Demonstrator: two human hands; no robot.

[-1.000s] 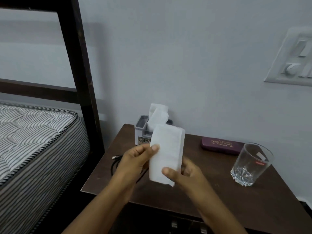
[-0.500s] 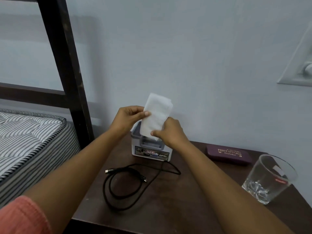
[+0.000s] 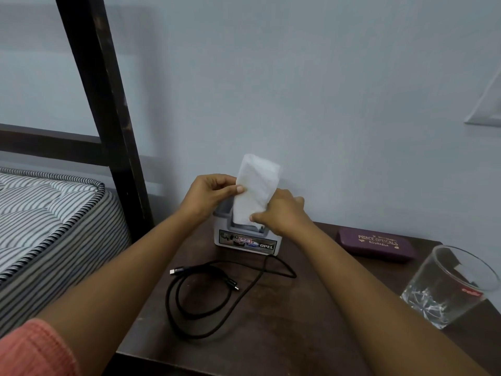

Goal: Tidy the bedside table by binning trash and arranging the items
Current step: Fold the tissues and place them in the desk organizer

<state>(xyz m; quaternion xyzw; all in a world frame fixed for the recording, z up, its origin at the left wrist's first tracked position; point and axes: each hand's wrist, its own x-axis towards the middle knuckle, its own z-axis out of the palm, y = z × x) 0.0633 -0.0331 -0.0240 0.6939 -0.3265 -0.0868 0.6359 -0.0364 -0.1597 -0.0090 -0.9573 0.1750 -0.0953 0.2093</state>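
Note:
A folded white tissue (image 3: 256,187) stands upright with its lower end in the slot of a small grey holder box (image 3: 245,241) at the back of the dark wooden bedside table (image 3: 311,335). My left hand (image 3: 210,195) pinches the tissue's left edge with thumb and fingers. My right hand (image 3: 280,215) pinches its lower right edge just above the box. A black cable (image 3: 206,297) lies loosely coiled on the table in front of the box.
A maroon spectacle case (image 3: 376,244) lies at the back right, and a clear drinking glass (image 3: 447,287) stands near the right edge. A striped mattress (image 3: 48,221) and a dark bed post (image 3: 105,104) are on the left. The wall is right behind the table.
Both hands carried the folded tissue from over the table's front back to the holder box, and its lower end now sits in the box's slot.

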